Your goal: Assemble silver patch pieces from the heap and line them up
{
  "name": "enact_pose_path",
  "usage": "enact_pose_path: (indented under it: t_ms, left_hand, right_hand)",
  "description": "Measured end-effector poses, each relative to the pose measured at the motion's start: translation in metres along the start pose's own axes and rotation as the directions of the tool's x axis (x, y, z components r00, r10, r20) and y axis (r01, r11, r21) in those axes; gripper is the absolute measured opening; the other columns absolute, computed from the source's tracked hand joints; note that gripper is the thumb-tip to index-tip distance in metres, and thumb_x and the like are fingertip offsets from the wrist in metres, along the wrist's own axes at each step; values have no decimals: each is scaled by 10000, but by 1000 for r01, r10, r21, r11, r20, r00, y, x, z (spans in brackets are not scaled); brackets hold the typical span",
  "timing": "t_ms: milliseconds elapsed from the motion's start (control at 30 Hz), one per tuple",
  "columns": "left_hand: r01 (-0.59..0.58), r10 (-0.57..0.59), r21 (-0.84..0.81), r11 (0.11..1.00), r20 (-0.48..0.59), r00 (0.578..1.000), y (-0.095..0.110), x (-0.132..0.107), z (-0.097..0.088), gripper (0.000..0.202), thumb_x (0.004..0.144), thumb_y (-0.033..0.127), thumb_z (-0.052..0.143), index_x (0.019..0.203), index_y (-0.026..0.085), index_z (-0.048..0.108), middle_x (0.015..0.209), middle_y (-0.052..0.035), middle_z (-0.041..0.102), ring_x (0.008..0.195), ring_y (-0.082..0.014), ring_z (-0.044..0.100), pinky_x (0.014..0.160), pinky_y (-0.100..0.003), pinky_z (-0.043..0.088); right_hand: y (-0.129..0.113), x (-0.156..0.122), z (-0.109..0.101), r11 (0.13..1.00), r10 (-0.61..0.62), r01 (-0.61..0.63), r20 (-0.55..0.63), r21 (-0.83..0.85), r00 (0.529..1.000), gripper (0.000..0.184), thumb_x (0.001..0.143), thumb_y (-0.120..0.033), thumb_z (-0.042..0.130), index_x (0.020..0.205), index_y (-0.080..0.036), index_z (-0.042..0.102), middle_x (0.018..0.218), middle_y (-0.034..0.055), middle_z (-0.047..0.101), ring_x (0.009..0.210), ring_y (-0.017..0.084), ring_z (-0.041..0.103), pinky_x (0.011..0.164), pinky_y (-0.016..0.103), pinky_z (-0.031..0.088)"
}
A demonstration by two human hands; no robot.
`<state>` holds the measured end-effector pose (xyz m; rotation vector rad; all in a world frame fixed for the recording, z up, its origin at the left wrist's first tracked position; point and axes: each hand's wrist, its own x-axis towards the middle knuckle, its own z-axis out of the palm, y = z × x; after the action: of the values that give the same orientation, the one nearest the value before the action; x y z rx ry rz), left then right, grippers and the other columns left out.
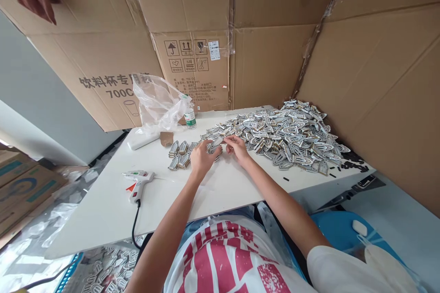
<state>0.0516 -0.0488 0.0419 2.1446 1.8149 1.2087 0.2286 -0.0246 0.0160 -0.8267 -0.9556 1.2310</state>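
Between my two hands, at the near left end of a large heap (pixel 292 135), is a small grey-and-white pointed piece (pixel 217 141). My left hand (pixel 203 158) is closed, with thumb and fingers at the piece's left side. My right hand (pixel 237 147) pinches its right end with thumb and forefinger. The heap holds many similar flat, slotted pieces. Left of my left hand stand short stacks (pixel 178 155) of the same pieces in rows. Fine details of the held piece are too small to make out.
A white glue gun (pixel 139 183) lies on the white table (pixel 103 210), its cord hanging over the front edge. Behind are a plastic bag (pixel 158 100), a small jar (pixel 190 118) and a cardboard scrap (pixel 167 139). Black bits (pixel 354 162) lie at right. Cardboard walls (pixel 271 64) enclose the back.
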Motion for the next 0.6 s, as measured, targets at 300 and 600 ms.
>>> enact_pose_path:
  t_ms: [300, 600]
  left_hand:
    - [224, -216, 306, 925, -59, 975, -37, 40, -45, 475, 917, 551, 698, 1246, 222, 793, 1052, -148, 799, 1023, -365, 726, 810, -387, 508]
    - [241, -280, 417, 877, 34, 959, -56, 57, -53, 548, 915, 592, 679, 1269, 192, 801, 1064, -215, 777, 1064, -435, 700, 825, -454, 526]
  right_hand:
    - [-12, -18, -3, 945, -236, 212, -69, -248, 969, 410, 851, -626, 791, 865, -239, 655, 782, -17, 674, 479, 89, 486, 440, 244, 352]
    - [-133, -144, -147, 855, 473, -167, 606, -491, 639, 561, 834, -648, 848, 1123, -177, 752, 1010, 120, 765, 588, 141, 611, 480, 254, 429]
